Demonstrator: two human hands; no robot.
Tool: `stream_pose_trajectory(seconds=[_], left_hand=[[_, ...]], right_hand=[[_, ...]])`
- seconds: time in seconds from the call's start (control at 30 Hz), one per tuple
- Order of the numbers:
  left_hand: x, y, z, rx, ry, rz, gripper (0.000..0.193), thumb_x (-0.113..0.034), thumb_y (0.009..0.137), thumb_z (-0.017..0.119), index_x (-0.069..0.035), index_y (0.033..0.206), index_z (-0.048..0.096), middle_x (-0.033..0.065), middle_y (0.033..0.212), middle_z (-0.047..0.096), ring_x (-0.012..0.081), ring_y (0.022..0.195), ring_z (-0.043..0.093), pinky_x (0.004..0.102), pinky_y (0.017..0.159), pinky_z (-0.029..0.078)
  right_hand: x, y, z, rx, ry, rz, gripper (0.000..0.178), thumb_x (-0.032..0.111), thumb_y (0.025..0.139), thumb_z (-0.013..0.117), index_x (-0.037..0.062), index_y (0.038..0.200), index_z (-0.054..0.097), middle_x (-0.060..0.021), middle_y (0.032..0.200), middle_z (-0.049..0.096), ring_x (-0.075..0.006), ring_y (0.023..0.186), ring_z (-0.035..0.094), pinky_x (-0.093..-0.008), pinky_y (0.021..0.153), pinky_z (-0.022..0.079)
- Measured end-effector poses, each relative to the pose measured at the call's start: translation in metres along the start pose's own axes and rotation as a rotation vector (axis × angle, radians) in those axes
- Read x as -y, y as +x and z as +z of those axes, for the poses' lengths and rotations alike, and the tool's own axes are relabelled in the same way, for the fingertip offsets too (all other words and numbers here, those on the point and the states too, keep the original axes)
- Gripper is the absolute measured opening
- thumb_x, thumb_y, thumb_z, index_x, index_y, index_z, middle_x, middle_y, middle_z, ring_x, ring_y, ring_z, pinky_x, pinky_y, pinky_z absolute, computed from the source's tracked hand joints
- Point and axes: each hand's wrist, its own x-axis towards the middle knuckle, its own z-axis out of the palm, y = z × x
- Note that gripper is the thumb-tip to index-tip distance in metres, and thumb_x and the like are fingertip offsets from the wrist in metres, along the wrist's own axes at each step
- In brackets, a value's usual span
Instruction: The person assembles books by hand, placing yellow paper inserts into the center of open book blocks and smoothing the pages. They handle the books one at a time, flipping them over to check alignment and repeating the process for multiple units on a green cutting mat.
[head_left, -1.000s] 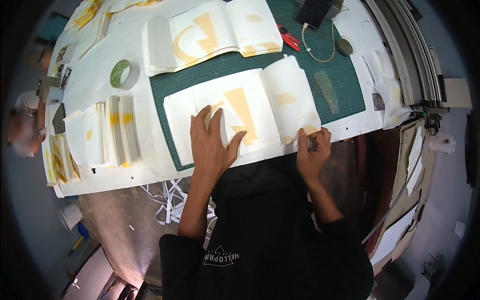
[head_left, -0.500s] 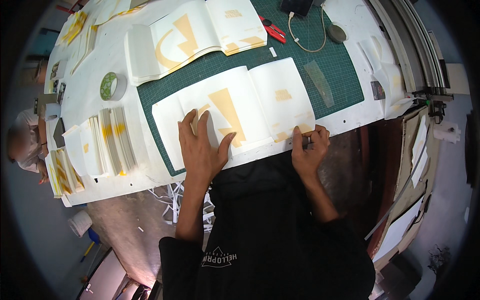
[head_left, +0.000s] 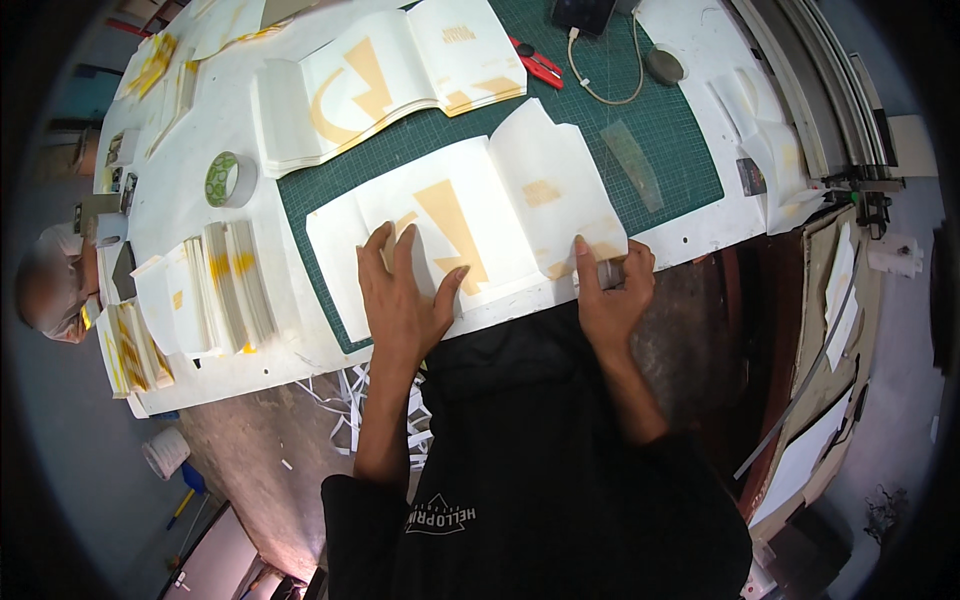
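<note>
A large white printed sheet (head_left: 395, 265) with a pale orange design lies on the green cutting mat (head_left: 640, 120) in front of me. Fingers spread, my left hand (head_left: 405, 290) presses flat on its left panel. My right hand (head_left: 612, 285) pinches the near right corner of the sheet's right flap (head_left: 545, 190) between thumb and fingers. That flap bends up along a crease, its far edge raised off the mat. Beyond it rests a stack of similar folded printed sheets (head_left: 400, 75).
On the mat lie a red cutter (head_left: 537, 64), a clear plastic strip (head_left: 632, 165) and a cabled black device (head_left: 583, 12). A tape roll (head_left: 230, 180) and folded stacks (head_left: 225, 285) stand at left. Paper offcuts (head_left: 350, 415) litter the floor. A person (head_left: 55, 280) is at far left.
My right hand has shifted slightly left and lifted the right flap, which now curves upward at the crease. My left hand stays on the sheet.
</note>
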Motion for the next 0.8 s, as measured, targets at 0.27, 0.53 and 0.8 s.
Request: stream_pose_trajectory(seconds=[0.27,0.53,0.8], left_hand=[[-0.011,-0.011,-0.009,0.006,-0.044,0.080,0.107,-0.045,0.076,0.094,-0.001,0.158,0.041,0.0329,0.162,0.035,0.0544,0.150,0.035,0.0747,0.123,0.020],[0.000,-0.025,0.009,-0.429,-0.010,0.146,0.074,-0.025,0.092,0.078,-0.004,0.157,0.048,0.0342,0.167,0.035,0.0565,0.156,0.031,0.0758,0.124,0.011],[0.003,-0.015,-0.010,-0.665,0.092,0.212,0.073,-0.047,0.107,0.064,-0.007,0.163,0.039,0.0345,0.167,0.035,0.0499,0.157,0.033,0.0756,0.124,0.013]], right_hand=[[0.034,-0.009,0.009,0.243,0.813,0.242,0.037,0.009,0.109,0.059,-0.0071,0.142,0.051,-0.0173,0.136,0.062,-0.0193,0.123,0.061,-0.0349,0.105,0.050],[0.063,0.026,-0.020,0.539,1.978,0.412,0.054,0.026,0.116,0.036,0.0000,0.163,0.034,-0.0183,0.166,0.045,-0.0347,0.153,0.044,-0.0556,0.128,0.033],[0.055,0.023,-0.020,0.508,2.150,0.552,0.053,0.026,0.116,0.034,-0.0002,0.163,0.037,-0.0181,0.166,0.045,-0.0334,0.154,0.043,-0.0557,0.129,0.031]])
